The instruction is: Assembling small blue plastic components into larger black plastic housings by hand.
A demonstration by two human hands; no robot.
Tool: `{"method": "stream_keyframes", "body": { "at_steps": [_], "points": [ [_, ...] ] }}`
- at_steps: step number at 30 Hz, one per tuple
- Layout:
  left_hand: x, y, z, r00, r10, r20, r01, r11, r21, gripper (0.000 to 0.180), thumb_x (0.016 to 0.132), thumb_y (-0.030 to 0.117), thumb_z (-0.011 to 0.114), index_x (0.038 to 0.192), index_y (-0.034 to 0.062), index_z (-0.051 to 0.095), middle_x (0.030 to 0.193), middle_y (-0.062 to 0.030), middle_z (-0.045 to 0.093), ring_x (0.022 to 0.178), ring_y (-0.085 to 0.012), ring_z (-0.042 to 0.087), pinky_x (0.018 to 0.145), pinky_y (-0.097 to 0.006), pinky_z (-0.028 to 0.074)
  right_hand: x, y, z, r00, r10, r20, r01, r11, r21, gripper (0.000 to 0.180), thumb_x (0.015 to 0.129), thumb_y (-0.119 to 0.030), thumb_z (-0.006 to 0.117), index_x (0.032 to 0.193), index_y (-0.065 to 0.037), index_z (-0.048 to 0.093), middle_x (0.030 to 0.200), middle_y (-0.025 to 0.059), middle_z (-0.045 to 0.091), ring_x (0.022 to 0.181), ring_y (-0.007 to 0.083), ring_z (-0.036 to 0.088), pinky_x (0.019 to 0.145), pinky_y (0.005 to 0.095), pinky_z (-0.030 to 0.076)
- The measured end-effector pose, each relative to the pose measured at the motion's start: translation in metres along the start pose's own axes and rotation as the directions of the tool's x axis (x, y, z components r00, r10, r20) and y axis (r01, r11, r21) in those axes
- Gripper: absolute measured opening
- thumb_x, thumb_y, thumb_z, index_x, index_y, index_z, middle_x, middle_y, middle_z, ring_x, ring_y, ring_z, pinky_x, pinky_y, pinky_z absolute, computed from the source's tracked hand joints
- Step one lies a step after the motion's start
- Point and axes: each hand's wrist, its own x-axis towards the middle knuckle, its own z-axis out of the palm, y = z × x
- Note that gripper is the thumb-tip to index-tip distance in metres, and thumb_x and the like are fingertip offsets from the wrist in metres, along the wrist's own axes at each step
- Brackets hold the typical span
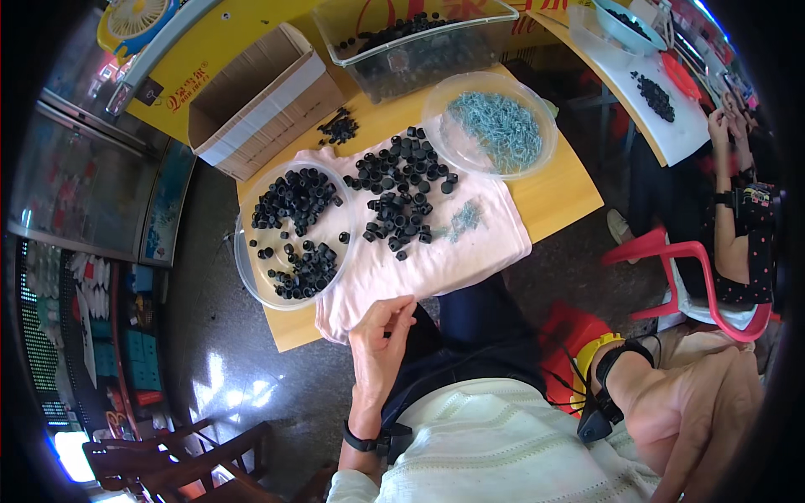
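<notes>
My left hand [381, 335] is at the front edge of a pale pink cloth [495, 243], thumb and fingertips pinched together; anything between them is too small to make out. My right hand [671, 402] is raised close to the camera at the lower right, its fingers partly cut off by the picture's edge. On the cloth lies a spread of small black plastic caps [405, 214], with a little heap of thin silvery pieces [464, 220] beside it. A round clear tray [243, 272] at the left holds more black caps. Another round tray [438, 102], farther right, holds many small screw-like metal pieces [496, 130].
An open cardboard box [268, 117] and a clear bin [419, 54] of black parts stand at the table's back. Small black pieces [340, 127] lie near the box. At right, another person [738, 226] sits on a red-framed chair [708, 277] by a second table [683, 134].
</notes>
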Motion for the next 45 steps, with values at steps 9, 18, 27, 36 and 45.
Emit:
{"method": "stream_keyframes", "body": {
  "at_steps": [9,18,27,36,45],
  "points": [
    [0.04,-0.002,0.001,0.982,0.12,-0.147,-0.09,0.977,0.194,0.01,0.086,0.004,0.065,0.095,0.0002,0.066,0.085,-0.0095,0.065,0.062,-0.0149,0.061,0.052,-0.026,0.047,0.003,0.028,-0.041,0.668,0.655,0.352,-0.595,0.755,-0.275,0.019,0.087,-0.012,0.054,0.097,0.003,0.059,0.079,0.0185,0.067,0.062,0.026,0.067,0.055,0.0381,0.057],
    [0.068,-0.009,0.02,0.951,0.214,-0.225,-0.128,0.93,0.344,0.024,0.08,0.008,0.071,0.102,0.0018,0.064,0.083,-0.0073,0.061,0.055,-0.0129,0.052,0.05,-0.025,0.041,-0.078,0.133,-0.036,0.496,0.773,-0.395,-0.796,0.223,-0.562,0.015,0.086,0.0,0.064,0.1,0.002,0.066,0.086,0.0082,0.069,0.071,0.0078,0.064,0.063,0.0214,0.051],
    [0.069,-0.01,0.022,0.974,0.08,-0.214,-0.034,0.976,0.213,0.027,0.08,0.005,0.069,0.105,0.0026,0.062,0.084,-0.0083,0.059,0.06,-0.0163,0.054,0.054,-0.029,0.044,-0.125,0.163,-0.049,0.471,0.806,-0.36,-0.756,0.158,-0.635,0.014,0.086,-0.003,0.065,0.1,-0.001,0.066,0.08,0.0078,0.066,0.063,0.0081,0.06,0.057,0.0226,0.049],
    [0.071,-0.016,0.021,0.955,0.165,-0.246,-0.102,0.963,0.251,0.025,0.078,0.002,0.07,0.102,0.0031,0.065,0.089,-0.0054,0.061,0.055,-0.0093,0.048,0.05,-0.023,0.04,-0.131,0.175,-0.051,0.489,0.81,-0.323,-0.684,0.126,-0.719,0.019,0.084,0.003,0.064,0.103,0.0,0.066,0.08,0.0053,0.065,0.066,0.0051,0.057,0.058,0.0211,0.048],
    [0.057,-0.012,0.01,0.974,0.027,-0.226,-0.003,0.994,0.108,0.034,0.081,-0.003,0.066,0.114,0.0044,0.062,0.094,-0.0019,0.064,0.057,-0.001,0.046,0.05,-0.017,0.037,-0.127,0.171,-0.054,0.498,0.793,-0.352,-0.658,0.081,-0.748,0.018,0.085,0.001,0.064,0.103,-0.001,0.066,0.078,0.0036,0.064,0.063,0.0041,0.055,0.056,0.0205,0.046]
  ]
}}
